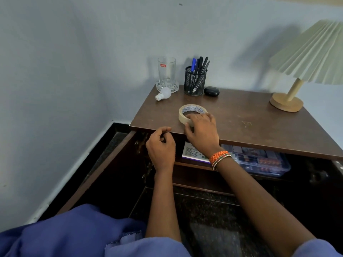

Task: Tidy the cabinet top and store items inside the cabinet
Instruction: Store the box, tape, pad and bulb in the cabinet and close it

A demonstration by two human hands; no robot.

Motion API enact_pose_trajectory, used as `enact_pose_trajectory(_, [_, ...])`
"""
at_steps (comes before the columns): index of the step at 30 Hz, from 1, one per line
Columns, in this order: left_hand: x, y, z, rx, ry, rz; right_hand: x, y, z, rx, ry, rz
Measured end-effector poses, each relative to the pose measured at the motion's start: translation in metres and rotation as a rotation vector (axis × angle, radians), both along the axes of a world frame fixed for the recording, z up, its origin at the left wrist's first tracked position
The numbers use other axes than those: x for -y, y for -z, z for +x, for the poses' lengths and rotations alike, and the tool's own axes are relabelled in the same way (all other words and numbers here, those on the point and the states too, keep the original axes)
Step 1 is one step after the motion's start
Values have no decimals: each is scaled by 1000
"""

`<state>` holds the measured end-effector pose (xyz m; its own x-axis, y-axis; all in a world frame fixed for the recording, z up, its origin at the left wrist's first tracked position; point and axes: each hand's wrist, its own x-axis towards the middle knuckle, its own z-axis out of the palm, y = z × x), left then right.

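Head view, looking down on a brown cabinet top [241, 115] set in a corner, and the writing comes first: the clear drinking glass [166, 71] at the back carries a small red label that reads "cello". The roll of masking tape [191, 114] near the front edge has dark print running round its inner core; it looks like "WONDER" repeated, though the letters are too small to be sure.

Now the hands. The right hand [201, 134] is on that tape roll, fingers curled over its near rim, thumb down toward the cabinet's front edge, so it grips the roll where it lies flat on the top. An orange braided band and thin bangles [220, 157] sit on that wrist. The left hand [162, 145] hovers just below the front edge, fingers curled in loosely toward the palm, holding nothing that shows.

Behind the tape, a white light bulb [164, 94] lies on its side against the glass's base. Beside the glass stands a black mesh pen holder [195, 81] with dark pens and one blue one, and a small black oval case [211, 91] sits just beside it. A lamp [297, 86] with a pleated shade and wooden base stands at the right.

Below, the cabinet is open: a book [194, 152] with unreadable print and a clear plastic box [259, 160] rest on the shelf.
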<state>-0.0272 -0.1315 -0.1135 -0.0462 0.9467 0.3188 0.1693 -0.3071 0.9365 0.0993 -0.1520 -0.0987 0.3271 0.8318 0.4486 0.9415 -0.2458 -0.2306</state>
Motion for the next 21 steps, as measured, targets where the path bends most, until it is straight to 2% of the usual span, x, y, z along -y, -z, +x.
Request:
enact_pose_trajectory(6, [2, 1, -1, 41, -28, -8, 0, -1, 1, -11, -16, 23])
enact_pose_trajectory(10, [5, -7, -7, 170, -179, -55, 19, -4, -18, -25, -93, 134])
enact_pose_trajectory(13, [-6, 6, -14, 423, -331, -261, 53, 6, -45, 30, -226, 300])
enact_pose_trajectory(15, [-8, 21, -20, 507, -419, -408, 74, 22, -59, 94, -365, 356])
enact_pose_trajectory(18, [4, 44, -24, 442, -408, -548, 90, 55, -62, 121, -482, 257])
enact_pose_trajectory(21, [12, 68, -25, 401, -359, -680, 80, 86, -54, 46, -441, 99])
